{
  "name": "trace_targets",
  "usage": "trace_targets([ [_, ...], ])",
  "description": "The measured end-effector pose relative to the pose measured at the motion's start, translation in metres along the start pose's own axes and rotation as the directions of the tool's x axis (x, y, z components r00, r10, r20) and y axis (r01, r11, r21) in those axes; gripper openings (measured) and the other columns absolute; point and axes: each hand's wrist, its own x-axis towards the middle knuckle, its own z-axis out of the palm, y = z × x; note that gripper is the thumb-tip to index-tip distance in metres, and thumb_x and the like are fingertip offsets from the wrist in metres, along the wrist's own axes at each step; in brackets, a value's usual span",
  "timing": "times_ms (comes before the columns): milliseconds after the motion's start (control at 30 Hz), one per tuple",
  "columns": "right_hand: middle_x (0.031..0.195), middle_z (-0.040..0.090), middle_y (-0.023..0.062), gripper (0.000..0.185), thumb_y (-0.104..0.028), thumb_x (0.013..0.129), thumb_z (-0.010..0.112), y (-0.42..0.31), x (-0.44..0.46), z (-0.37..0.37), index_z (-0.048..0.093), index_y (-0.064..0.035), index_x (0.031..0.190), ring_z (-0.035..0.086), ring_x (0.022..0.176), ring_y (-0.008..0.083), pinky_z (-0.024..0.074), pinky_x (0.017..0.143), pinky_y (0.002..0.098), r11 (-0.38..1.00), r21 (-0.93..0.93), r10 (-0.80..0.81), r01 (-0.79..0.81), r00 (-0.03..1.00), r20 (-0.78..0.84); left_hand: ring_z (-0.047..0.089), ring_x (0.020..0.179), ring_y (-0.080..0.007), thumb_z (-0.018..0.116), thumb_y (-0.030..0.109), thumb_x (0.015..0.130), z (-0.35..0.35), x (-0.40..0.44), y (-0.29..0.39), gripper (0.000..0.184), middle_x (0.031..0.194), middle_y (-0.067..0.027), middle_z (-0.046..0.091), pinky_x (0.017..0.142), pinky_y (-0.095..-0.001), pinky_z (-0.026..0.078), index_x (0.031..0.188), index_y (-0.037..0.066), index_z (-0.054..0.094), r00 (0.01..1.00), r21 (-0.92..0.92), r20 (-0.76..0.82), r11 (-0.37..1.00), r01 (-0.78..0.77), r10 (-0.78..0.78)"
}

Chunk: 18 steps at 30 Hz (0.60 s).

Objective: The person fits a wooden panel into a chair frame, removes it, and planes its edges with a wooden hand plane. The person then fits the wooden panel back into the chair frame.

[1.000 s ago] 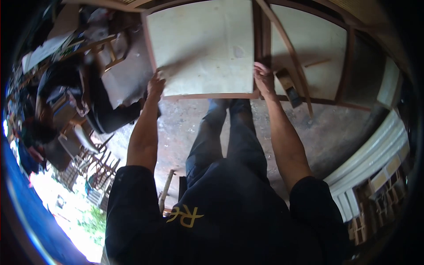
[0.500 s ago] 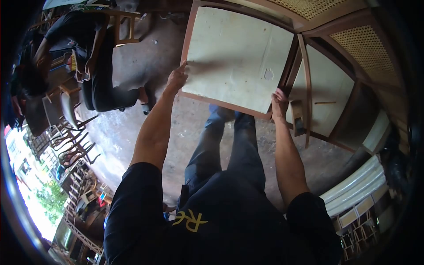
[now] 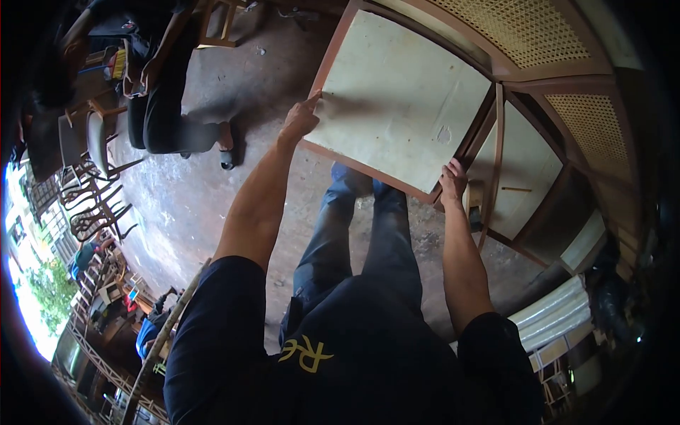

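Note:
In front of my legs is a cream panel (image 3: 400, 99) with a brown wooden frame, slightly tilted in view. My left hand (image 3: 302, 120) is closed on the frame's left side near the front corner, its index finger lying along the edge. At the right front corner, my right hand (image 3: 453, 182) has its fingers curled over the frame. Just beyond that hand are a small wooden block (image 3: 475, 197) and a second cream panel (image 3: 520, 170) with a thin brown stick (image 3: 517, 189) on it.
Cane-webbed wooden panels (image 3: 520, 32) rise at the upper right. Another person (image 3: 163, 106) sits at the upper left, feet on the concrete floor (image 3: 191, 191). Curved chair parts (image 3: 99, 205) stand at the left. Plastic-wrapped white rolls (image 3: 556, 312) lie at the lower right.
The panel appears turned slightly clockwise and shifted right in view, with both hands still on its frame. The seated person and the left background have shifted left as the view turned.

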Motion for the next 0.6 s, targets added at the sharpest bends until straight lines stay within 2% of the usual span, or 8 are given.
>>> trace_targets([
  [33,0.123,0.058,0.0063,0.050,-0.008,0.084,0.067,-0.002,-0.001,-0.001,0.054,-0.0108,0.133,0.054,0.106,0.0181,0.0454,0.086,0.0355,0.999,-0.027,0.042,-0.042,0.999,-0.019,0.062,0.110,-0.0390,0.058,0.010,0.072,0.003,0.002,0.000,0.078,0.117,-0.0213,0.066,0.093,-0.0438,0.049,0.147,0.028,0.042,0.998,0.044,-0.025,0.997,-0.056,0.057],
  [133,0.120,0.060,0.0041,0.045,-0.008,0.085,0.066,-0.008,-0.002,0.000,0.057,-0.0130,0.129,0.054,0.106,0.0173,0.0457,0.087,0.0361,0.996,-0.088,0.031,-0.030,1.000,0.006,0.063,0.107,-0.0377,0.063,0.013,0.070,0.000,-0.010,0.013,0.081,0.113,-0.0204,0.067,0.091,-0.0429,0.050,0.147,0.030,0.042,0.997,-0.047,-0.082,0.999,0.001,-0.005],
  [167,0.120,0.060,0.0039,0.044,-0.007,0.086,0.065,-0.008,-0.001,0.000,0.058,-0.0133,0.128,0.055,0.106,0.0174,0.0458,0.086,0.0363,0.999,-0.037,0.031,-0.030,0.999,0.021,0.066,0.103,-0.0340,0.067,0.015,0.070,-0.004,-0.015,0.020,0.081,0.110,-0.0187,0.068,0.089,-0.0406,0.051,0.145,0.031,0.044,0.995,-0.097,-0.050,0.992,0.080,-0.085],
  [200,0.109,0.067,0.0094,0.041,-0.006,0.080,0.063,-0.010,-0.006,0.007,0.062,-0.0028,0.121,0.061,0.095,0.0184,0.0463,0.080,0.0279,0.996,0.084,-0.013,0.016,0.999,-0.034,0.066,0.102,-0.0323,0.068,0.015,0.069,-0.003,-0.018,0.019,0.078,0.108,-0.0174,0.069,0.089,-0.0399,0.051,0.143,0.030,0.047,0.993,-0.122,-0.082,0.990,0.074,-0.085],
  [300,0.112,0.066,0.0121,0.045,-0.008,0.079,0.067,-0.014,-0.008,0.008,0.061,-0.0025,0.124,0.061,0.095,0.0189,0.0474,0.078,0.0298,1.000,0.000,0.006,-0.006,0.997,-0.083,0.068,0.098,-0.0282,0.070,0.017,0.068,0.007,-0.021,0.012,0.068,0.102,-0.0139,0.071,0.087,-0.0381,0.051,0.135,0.026,0.057,0.986,-0.178,-0.144,0.982,0.064,-0.090],
  [467,0.121,0.064,0.0188,0.052,-0.009,0.080,0.070,-0.010,0.011,0.003,0.056,0.0028,0.129,0.063,0.107,0.0254,0.0480,0.092,0.0328,0.992,-0.085,-0.099,0.093,0.993,-0.070,0.068,0.093,-0.0265,0.073,0.020,0.067,0.016,-0.027,-0.002,0.050,0.095,-0.0098,0.072,0.085,-0.0367,0.052,0.117,0.017,0.070,0.973,-0.115,-0.192,0.988,0.104,-0.125],
  [500,0.121,0.064,0.0193,0.053,-0.009,0.080,0.070,-0.011,0.014,0.004,0.055,0.0037,0.129,0.062,0.109,0.0262,0.0476,0.094,0.0332,0.992,-0.086,-0.101,0.096,0.993,-0.062,0.069,0.096,-0.0213,0.075,0.016,0.069,0.020,-0.029,-0.004,0.045,0.100,-0.0106,0.072,0.085,-0.0325,0.051,0.113,0.011,0.071,0.972,-0.134,-0.204,0.987,0.093,-0.119],
  [600,0.120,0.064,0.0175,0.051,-0.005,0.081,0.070,-0.020,0.023,0.007,0.055,0.0047,0.129,0.062,0.108,0.0237,0.0468,0.095,0.0319,0.997,-0.010,-0.075,0.075,0.993,-0.089,0.068,0.095,-0.0269,0.075,0.021,0.067,0.041,-0.028,-0.039,0.047,0.101,-0.0145,0.071,0.085,-0.0368,0.052,0.112,0.011,0.071,0.968,-0.198,-0.236,0.979,0.043,-0.090],
])
